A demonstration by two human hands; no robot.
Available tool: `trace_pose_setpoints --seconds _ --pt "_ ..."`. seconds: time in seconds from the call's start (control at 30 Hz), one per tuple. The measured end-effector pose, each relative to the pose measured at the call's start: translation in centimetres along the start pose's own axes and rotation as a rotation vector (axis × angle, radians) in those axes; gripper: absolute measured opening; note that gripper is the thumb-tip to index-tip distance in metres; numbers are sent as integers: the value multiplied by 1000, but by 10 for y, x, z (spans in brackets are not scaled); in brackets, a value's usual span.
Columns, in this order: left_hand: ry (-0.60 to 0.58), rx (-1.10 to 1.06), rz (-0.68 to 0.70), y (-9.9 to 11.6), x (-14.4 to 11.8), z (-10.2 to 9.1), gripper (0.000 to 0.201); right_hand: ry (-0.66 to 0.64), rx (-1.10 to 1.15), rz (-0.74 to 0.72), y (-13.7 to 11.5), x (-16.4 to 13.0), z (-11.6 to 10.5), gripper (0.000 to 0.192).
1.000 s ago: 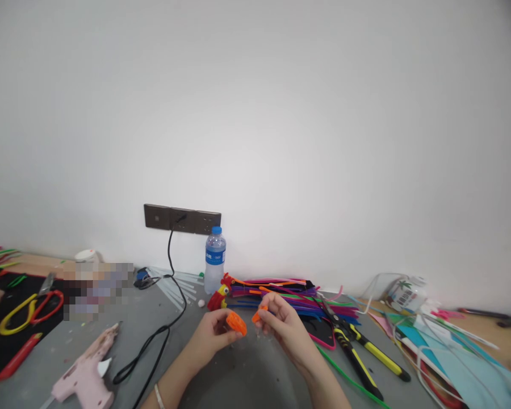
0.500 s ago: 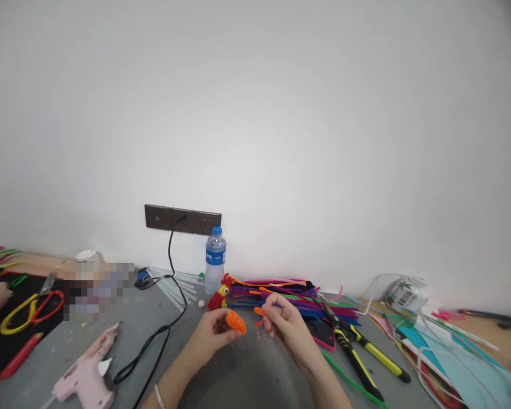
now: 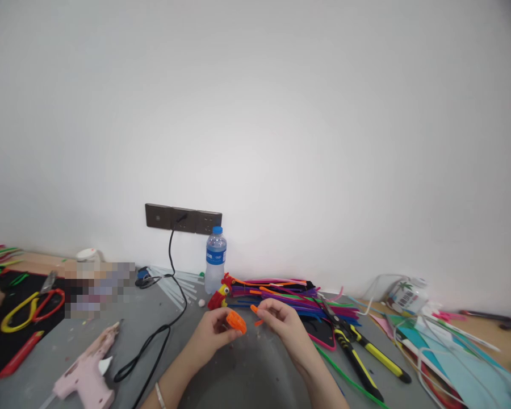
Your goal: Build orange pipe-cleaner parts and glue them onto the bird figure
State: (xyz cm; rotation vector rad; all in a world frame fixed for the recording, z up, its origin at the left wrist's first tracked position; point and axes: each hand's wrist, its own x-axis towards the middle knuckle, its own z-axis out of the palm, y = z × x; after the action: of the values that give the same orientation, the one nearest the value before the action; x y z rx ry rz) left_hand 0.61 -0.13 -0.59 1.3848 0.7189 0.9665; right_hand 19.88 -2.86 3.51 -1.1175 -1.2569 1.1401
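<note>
Orange coil, a flat fuzzy disc of wound pipe cleaner, sits pinched in the left hand just above the grey table. The right hand pinches a short orange piece beside it. Since a second ago that piece has shifted slightly higher and leftward. Behind lie a heap of pipe cleaners, a water bottle, a pink glue gun, and a white wall.
</note>
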Motion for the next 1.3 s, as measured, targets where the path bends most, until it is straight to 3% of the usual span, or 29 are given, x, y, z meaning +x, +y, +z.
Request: trace_pose_setpoints --seconds 0.23,0.5,0.87,1.3 --pt "-10 3 -4 0 -1 1 26 76 8 50 9 2 5 40" --pt "-3 -11 15 -5 0 0 26 63 -32 -44 11 1 20 37" --pt "20 -50 19 -9 2 -1 31 143 -159 -160 14 -1 33 29" --pt "23 -30 11 -7 0 0 36 99 -154 -153 17 -1 36 36"
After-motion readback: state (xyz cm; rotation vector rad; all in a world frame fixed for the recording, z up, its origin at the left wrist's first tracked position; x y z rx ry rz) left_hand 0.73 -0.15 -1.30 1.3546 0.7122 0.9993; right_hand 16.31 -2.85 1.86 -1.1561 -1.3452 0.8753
